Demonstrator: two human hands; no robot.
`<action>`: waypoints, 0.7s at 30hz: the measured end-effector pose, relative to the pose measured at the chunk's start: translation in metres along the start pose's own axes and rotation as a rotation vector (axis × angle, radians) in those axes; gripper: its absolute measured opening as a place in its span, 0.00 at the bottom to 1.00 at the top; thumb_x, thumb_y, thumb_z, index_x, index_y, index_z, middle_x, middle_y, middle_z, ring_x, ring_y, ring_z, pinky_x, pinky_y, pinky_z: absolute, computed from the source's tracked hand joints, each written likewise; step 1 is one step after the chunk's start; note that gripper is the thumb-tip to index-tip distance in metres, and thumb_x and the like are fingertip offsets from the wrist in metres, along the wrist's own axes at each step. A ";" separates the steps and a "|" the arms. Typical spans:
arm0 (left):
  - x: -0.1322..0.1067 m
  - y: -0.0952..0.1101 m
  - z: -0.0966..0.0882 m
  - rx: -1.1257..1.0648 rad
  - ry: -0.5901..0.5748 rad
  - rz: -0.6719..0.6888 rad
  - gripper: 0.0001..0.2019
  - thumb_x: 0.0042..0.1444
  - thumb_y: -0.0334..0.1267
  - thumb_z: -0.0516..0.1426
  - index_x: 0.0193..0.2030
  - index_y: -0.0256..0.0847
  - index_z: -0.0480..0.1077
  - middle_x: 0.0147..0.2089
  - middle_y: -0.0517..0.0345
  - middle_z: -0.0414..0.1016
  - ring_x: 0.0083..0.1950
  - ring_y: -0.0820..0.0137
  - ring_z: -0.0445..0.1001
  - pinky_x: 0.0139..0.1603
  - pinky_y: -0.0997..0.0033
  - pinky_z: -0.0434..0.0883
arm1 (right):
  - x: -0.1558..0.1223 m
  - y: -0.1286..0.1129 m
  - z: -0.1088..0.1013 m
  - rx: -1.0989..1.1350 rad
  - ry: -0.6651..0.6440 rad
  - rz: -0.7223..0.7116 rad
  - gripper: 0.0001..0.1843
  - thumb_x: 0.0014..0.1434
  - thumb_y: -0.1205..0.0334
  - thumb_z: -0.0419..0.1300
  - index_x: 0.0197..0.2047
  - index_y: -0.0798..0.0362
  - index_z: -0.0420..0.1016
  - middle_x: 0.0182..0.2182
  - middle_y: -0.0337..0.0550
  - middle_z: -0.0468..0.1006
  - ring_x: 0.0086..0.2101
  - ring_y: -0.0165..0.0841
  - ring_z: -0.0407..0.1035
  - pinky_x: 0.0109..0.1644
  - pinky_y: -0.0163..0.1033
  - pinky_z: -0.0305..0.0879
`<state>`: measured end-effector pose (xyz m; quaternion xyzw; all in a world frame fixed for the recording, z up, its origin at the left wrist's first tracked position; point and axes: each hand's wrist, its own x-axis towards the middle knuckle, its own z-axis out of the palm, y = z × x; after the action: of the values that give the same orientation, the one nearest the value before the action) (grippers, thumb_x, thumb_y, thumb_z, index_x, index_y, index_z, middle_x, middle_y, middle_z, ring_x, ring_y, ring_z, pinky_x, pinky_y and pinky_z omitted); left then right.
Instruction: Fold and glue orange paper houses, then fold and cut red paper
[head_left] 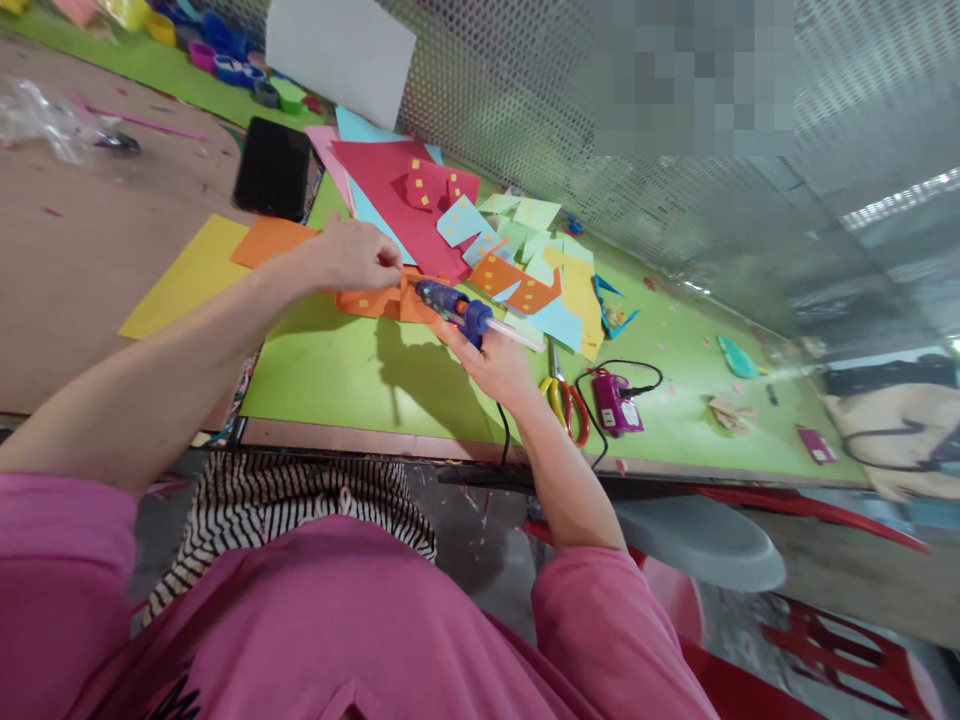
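My right hand (501,365) is wrapped round a blue glue gun (450,300). A clear glue stick (516,333) sticks out of its back end. The gun's nozzle points left, over an orange paper piece (371,303) with small yellow squares. Close to the nozzle, my left hand (356,255) has its fingers curled in a pinch above that paper; whatever they hold is hidden. Behind lie a red cut-out with yellow squares (431,187), a light blue one (465,225) and an orange one (517,283), on loose coloured sheets.
Scissors (564,395) and a purple box with a black cable (617,403) lie to the right. On the left are a black phone (274,165) and a yellow sheet (184,280). Small paint pots (229,68) stand at the back left. A perforated metal screen (510,100) borders the green table (337,385).
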<state>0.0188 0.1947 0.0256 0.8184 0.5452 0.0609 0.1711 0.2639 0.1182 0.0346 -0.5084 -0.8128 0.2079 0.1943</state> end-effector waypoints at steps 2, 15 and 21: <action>0.000 -0.001 0.000 -0.009 0.001 0.001 0.25 0.57 0.48 0.48 0.50 0.45 0.81 0.52 0.51 0.84 0.53 0.55 0.78 0.58 0.54 0.67 | 0.000 -0.001 0.000 0.005 0.003 0.006 0.26 0.66 0.33 0.51 0.33 0.48 0.66 0.26 0.40 0.70 0.32 0.37 0.67 0.39 0.42 0.62; 0.001 -0.002 0.003 -0.014 0.002 0.009 0.25 0.56 0.48 0.48 0.50 0.45 0.82 0.50 0.53 0.84 0.52 0.57 0.78 0.58 0.55 0.68 | 0.000 -0.003 -0.001 0.010 -0.015 0.014 0.26 0.66 0.33 0.51 0.32 0.48 0.64 0.25 0.39 0.67 0.32 0.35 0.63 0.40 0.41 0.61; -0.001 0.000 0.002 -0.012 -0.002 -0.020 0.25 0.57 0.47 0.49 0.52 0.45 0.82 0.51 0.54 0.84 0.52 0.57 0.77 0.59 0.53 0.67 | 0.000 -0.004 -0.002 0.002 -0.019 0.024 0.25 0.65 0.34 0.52 0.31 0.47 0.62 0.28 0.41 0.70 0.32 0.34 0.62 0.40 0.41 0.60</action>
<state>0.0189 0.1935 0.0241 0.8119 0.5528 0.0616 0.1774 0.2619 0.1170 0.0389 -0.5157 -0.8084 0.2157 0.1845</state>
